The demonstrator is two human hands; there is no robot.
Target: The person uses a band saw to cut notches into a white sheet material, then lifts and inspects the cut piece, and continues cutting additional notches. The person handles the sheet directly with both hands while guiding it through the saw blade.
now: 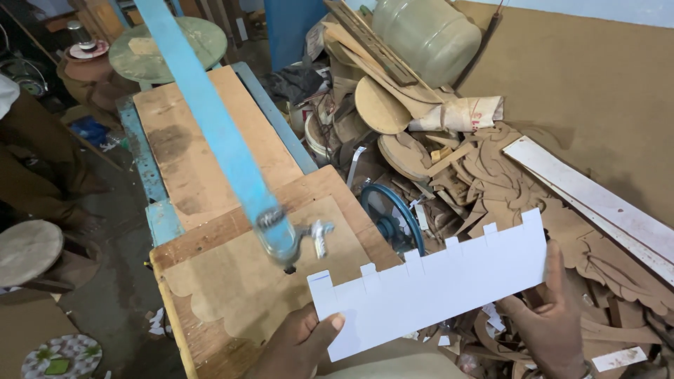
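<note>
A long white strip (435,284) with a notched, stepped upper edge is held up in front of me, tilted so its right end is higher. My left hand (298,344) grips its lower left corner, thumb on the face. My right hand (551,316) grips the right end from behind, thumb on the front. Just left of the strip hangs the blue arm (217,126) of a jigsaw machine, its metal clamp and wing nut (291,238) above a brown board (253,281) with a scalloped outline lying on the wooden table (210,158).
A heap of cut brown board scraps (477,175) fills the floor on the right, with a blue wheel (393,214), a big plastic jar (428,35) and a white plank (597,200). A round stool (28,249) and a person's legs (35,161) are at the left.
</note>
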